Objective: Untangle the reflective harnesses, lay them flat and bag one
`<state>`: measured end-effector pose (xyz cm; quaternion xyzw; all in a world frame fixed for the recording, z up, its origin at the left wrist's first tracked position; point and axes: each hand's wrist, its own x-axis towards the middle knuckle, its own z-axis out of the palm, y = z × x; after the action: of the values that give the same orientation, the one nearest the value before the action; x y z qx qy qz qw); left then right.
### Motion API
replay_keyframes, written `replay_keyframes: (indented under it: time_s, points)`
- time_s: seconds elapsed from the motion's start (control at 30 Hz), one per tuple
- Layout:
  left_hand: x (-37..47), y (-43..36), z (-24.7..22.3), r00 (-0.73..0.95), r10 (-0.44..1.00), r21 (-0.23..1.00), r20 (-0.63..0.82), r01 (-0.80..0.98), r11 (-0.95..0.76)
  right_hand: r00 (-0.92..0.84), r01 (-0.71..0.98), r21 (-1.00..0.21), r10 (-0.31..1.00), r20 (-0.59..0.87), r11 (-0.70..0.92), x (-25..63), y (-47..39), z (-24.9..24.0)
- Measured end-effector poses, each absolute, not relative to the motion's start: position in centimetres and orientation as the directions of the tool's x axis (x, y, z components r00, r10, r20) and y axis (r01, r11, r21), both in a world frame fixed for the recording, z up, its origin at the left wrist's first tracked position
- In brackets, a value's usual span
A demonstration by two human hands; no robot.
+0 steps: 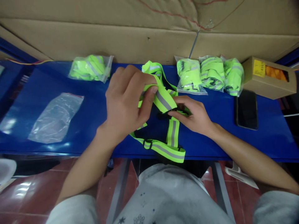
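A neon yellow-green reflective strap harness (173,132) with grey stripes lies loosely looped on the blue table. My left hand (130,96) pinches one of its bands between thumb and fingers, lifting it above the table. My right hand (192,113) is closed on the harness just right of there, at a black plastic buckle (163,115) partly hidden by the fingers. A black slider (147,144) sits on the lower band near the table's front edge. Left of my left hand lies a flat clear zip bag (57,118).
Bagged reflective straps (90,67) lie at the back left, with several more bags (212,73) at the back right. A black phone (246,109) rests before a cardboard box (268,77) with a window. Cardboard (105,37) lines the back of the blue table (210,146).
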<state>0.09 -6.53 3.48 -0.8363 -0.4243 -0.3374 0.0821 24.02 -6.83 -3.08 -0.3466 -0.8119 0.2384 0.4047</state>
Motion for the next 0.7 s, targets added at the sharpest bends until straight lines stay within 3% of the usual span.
replay_keyframes:
  time_s: [0.23, 0.4, 0.47, 0.53, 0.6, 0.7]
  points:
    - [-0.5, -3.9, 2.3, 0.369, 0.794, 0.288, 0.484, 0.790, -0.542, -0.573, 0.318, -0.729, 0.735, 0.361, 0.606, 24.6, -6.2, -3.2]
    - [-0.3, -10.0, 1.5, 0.347, 0.777, 0.280, 0.526, 0.791, -0.543, -0.598, 0.387, -0.675, 0.728, 0.335, 0.628, 24.9, -6.1, -2.7]
    - [0.2, -13.9, 0.7, 0.528, 0.631, 0.196, 0.569, 0.658, -0.727, -0.620, 0.380, -0.655, 0.705, 0.343, 0.653, 24.9, -6.1, -2.7]
    - [0.8, -16.9, -0.3, 0.712, 0.540, 0.155, 0.449, 0.534, -0.831, -0.638, 0.378, -0.638, 0.688, 0.346, 0.671, 24.8, -6.1, -2.9]
    - [1.3, -18.6, -1.4, 0.766, 0.574, 0.192, 0.290, 0.541, -0.819, -0.651, 0.387, -0.620, 0.678, 0.340, 0.682, 24.8, -6.1, -3.0]
    - [1.4, -18.8, -2.3, 0.737, 0.634, 0.256, 0.233, 0.582, -0.772, -0.670, 0.389, -0.607, 0.665, 0.330, 0.693, 25.0, -6.1, -2.9]
